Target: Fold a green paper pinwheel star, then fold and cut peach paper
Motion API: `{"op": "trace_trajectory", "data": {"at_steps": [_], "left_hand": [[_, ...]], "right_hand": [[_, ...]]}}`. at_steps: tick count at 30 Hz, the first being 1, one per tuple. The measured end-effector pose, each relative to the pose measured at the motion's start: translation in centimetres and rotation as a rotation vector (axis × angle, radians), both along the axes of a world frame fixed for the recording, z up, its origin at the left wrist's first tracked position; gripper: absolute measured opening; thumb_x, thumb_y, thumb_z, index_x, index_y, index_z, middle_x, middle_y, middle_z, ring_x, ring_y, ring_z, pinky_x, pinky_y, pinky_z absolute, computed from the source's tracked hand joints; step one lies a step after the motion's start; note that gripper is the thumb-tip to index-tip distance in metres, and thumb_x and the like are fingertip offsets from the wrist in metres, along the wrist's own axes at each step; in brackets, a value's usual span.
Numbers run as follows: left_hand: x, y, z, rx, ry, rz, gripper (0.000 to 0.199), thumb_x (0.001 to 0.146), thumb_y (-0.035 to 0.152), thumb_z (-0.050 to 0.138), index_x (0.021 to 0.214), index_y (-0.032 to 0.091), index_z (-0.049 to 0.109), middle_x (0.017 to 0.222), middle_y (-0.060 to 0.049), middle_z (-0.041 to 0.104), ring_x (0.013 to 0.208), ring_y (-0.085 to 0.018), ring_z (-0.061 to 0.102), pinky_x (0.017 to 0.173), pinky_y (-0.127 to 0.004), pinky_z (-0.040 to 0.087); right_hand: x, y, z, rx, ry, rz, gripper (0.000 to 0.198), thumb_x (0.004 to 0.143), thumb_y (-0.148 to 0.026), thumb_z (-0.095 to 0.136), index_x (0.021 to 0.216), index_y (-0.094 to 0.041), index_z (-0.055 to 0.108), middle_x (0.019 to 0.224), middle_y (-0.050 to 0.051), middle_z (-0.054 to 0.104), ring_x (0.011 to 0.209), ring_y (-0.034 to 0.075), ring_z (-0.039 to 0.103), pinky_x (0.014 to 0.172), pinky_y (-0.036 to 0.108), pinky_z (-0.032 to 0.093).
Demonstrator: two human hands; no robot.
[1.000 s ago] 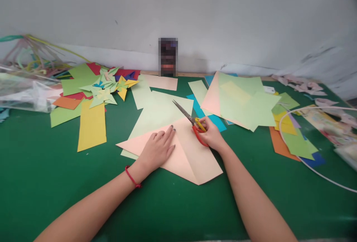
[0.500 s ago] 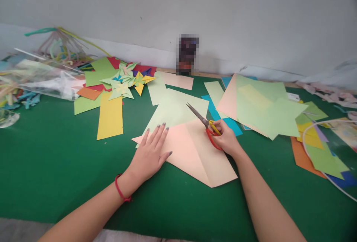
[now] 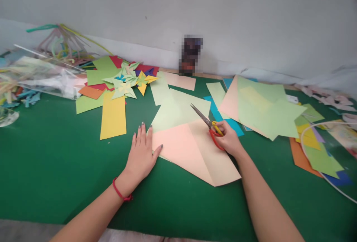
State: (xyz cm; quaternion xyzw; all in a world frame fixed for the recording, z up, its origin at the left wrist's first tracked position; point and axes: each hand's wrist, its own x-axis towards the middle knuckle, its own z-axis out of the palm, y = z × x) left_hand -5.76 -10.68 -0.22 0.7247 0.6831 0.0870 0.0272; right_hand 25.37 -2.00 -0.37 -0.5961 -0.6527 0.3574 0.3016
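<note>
My left hand [image 3: 141,152] lies flat with its fingers stretched out, at the left end of a creased pink sheet of paper [image 3: 181,143]. My right hand [image 3: 227,138] grips a pair of scissors [image 3: 203,115] with red handles. A thin yellow thing [image 3: 217,128], perhaps a pencil, is in the same hand. The scissor blades look closed and point up and left, above the papers. Behind the pink sheet lies a pale green sheet [image 3: 181,106], partly under it.
Folded paper stars [image 3: 125,86] and a yellow paper strip [image 3: 113,117] lie at the left on the green table [image 3: 69,167]. Plastic bags [image 3: 55,82] are farther left. More coloured sheets [image 3: 264,108] are at the right, with a white cord [image 3: 304,138] near the edge.
My left hand has slid left, off most of the pink sheet to its left end. The right hand keeps the scissors in nearly the same place. The view has shifted slightly.
</note>
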Motion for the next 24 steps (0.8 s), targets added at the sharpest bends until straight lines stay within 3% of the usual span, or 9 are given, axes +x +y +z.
{"op": "trace_trajectory", "data": {"at_steps": [4, 8, 14, 17, 20, 24], "left_hand": [[0.1, 0.0, -0.1, 0.000, -0.013, -0.008, 0.069, 0.088, 0.050, 0.032, 0.139, 0.005, 0.025, 0.147, -0.024, 0.016, 0.136, -0.033, 0.016, 0.105, -0.053, 0.023], [0.0, 0.3, 0.1, 0.072, -0.069, 0.017, 0.072, 0.088, 0.051, 0.032, 0.142, 0.007, 0.015, 0.148, -0.021, 0.014, 0.137, -0.032, 0.013, 0.108, -0.056, 0.013], [-0.1, 0.6, 1.4, 0.183, -0.474, 0.103, 0.073, 0.088, 0.044, 0.040, 0.144, 0.020, 0.001, 0.151, -0.012, 0.009, 0.138, -0.027, 0.007, 0.111, -0.051, 0.014], [0.6, 0.7, 1.5, 0.138, -0.822, 0.095, 0.069, 0.088, 0.042, 0.042, 0.144, 0.025, 0.005, 0.151, -0.011, 0.014, 0.137, -0.025, 0.018, 0.108, -0.046, 0.026], [1.5, 1.5, 1.3, -0.037, -1.129, 0.060, 0.066, 0.087, 0.044, 0.044, 0.142, 0.024, 0.014, 0.145, -0.015, 0.029, 0.124, -0.025, 0.044, 0.099, -0.043, 0.041], [2.7, 3.4, 2.0, -0.149, -1.202, 0.104, 0.063, 0.084, 0.046, 0.048, 0.138, 0.019, 0.028, 0.137, -0.018, 0.042, 0.112, -0.025, 0.054, 0.095, -0.044, 0.043]], "right_hand": [[-0.1, -0.2, 0.1, 0.007, 0.120, 0.006, 0.028, 0.066, -0.021, 0.062, 0.088, -0.024, 0.045, 0.086, 0.005, 0.065, 0.081, 0.025, 0.062, 0.068, 0.036, 0.047], [-0.1, -0.3, 0.0, 0.014, 0.281, -0.073, 0.035, 0.064, -0.033, 0.069, 0.085, -0.025, 0.043, 0.081, 0.004, 0.064, 0.069, 0.022, 0.061, 0.056, 0.033, 0.046], [-0.4, -0.1, 0.9, 0.109, 0.536, -0.310, 0.042, 0.060, -0.038, 0.074, 0.084, -0.024, 0.042, 0.083, 0.000, 0.060, 0.069, 0.015, 0.059, 0.059, 0.028, 0.047], [-0.6, -0.1, 1.4, 0.185, 0.640, -0.419, 0.041, 0.061, -0.038, 0.073, 0.084, -0.024, 0.042, 0.084, 0.000, 0.055, 0.065, 0.012, 0.055, 0.053, 0.024, 0.045], [-0.9, -0.2, 1.8, 0.179, 0.662, -0.463, 0.040, 0.064, -0.042, 0.069, 0.088, -0.024, 0.042, 0.084, 0.000, 0.051, 0.049, 0.007, 0.043, 0.036, 0.021, 0.032], [-1.4, -0.3, 1.8, 0.168, 0.654, -0.481, 0.041, 0.065, -0.046, 0.066, 0.090, -0.025, 0.042, 0.084, 0.001, 0.050, 0.045, 0.007, 0.037, 0.033, 0.024, 0.027]]}}
